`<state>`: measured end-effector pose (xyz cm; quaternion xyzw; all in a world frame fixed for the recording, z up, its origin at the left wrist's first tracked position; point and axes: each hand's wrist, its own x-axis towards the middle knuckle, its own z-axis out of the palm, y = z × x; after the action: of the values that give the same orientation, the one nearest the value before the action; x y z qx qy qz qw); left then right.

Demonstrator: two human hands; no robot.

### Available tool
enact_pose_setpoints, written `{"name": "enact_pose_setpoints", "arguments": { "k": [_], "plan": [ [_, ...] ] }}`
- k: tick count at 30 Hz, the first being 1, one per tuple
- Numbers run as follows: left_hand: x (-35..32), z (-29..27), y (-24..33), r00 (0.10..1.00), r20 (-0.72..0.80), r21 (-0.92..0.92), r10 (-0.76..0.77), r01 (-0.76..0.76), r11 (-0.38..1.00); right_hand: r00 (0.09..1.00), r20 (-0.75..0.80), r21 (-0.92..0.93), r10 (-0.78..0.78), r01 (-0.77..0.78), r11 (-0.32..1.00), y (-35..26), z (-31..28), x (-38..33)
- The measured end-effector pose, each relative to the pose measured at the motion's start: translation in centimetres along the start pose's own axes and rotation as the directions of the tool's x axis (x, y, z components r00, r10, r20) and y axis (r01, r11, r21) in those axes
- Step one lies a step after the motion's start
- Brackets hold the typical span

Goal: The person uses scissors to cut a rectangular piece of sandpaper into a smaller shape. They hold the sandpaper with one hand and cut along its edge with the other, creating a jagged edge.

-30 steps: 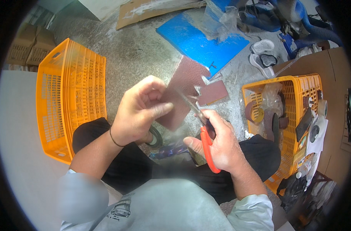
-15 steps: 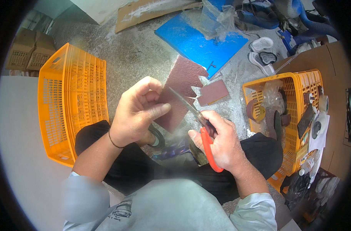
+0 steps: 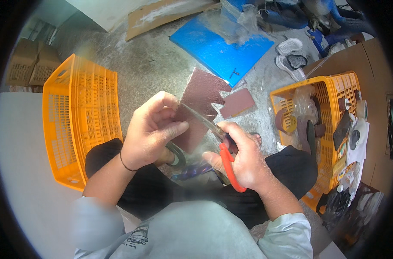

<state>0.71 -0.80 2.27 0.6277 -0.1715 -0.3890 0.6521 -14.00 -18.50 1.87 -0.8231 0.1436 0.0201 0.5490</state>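
A reddish-brown sheet of sandpaper, notched in a zigzag along its right edge, is in front of me. My left hand is closed at its left edge, fingers curled and thumb over the sheet; the exact grip is partly hidden. My right hand holds scissors with red handles, its thumb sticking out beside the handle. The scissor blades point up and left across the sheet, their tip near my left fingers. A smaller sandpaper piece lies right of the sheet.
Yellow crates stand on the left and right; the right one holds sandpaper rolls and plastic. Beyond the sheet lies a blue board with crumpled clear plastic. White shoe soles and a cardboard strip lie farther off.
Both hands, the scissors and the sandpaper sheet have shifted slightly left and toward me. The view has also moved a little. Both hands keep their hold.
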Motion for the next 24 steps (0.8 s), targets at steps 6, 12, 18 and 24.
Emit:
{"name": "enact_pose_setpoints", "arguments": {
  "k": [6, 12, 18, 24],
  "plan": [
    [-0.21, 0.12, 0.19, 1.0, 0.023, -0.034, 0.013, -0.013, 0.999, 0.997, -0.052, -0.058, -0.063, 0.06, 0.997, 0.34, 0.11, -0.02],
    [0.03, -0.07, 0.04, 0.997, 0.052, -0.055, 0.053, -0.05, 0.997, 0.996, -0.074, 0.026, -0.044, 0.047, 0.999, 0.75, 0.39, -0.04],
    [0.12, -0.38, -0.14, 0.999, 0.035, -0.074, 0.033, -0.03, 0.997, 0.992, -0.063, -0.038, -0.114, 0.111, 0.993, 0.79, 0.33, 0.03],
    [-0.21, 0.01, -0.13, 0.998, 0.058, -0.098, 0.022, -0.016, 0.995, 0.999, -0.006, 0.106, -0.052, 0.053, 0.993, 0.57, 0.51, 0.03]
  ]
}}
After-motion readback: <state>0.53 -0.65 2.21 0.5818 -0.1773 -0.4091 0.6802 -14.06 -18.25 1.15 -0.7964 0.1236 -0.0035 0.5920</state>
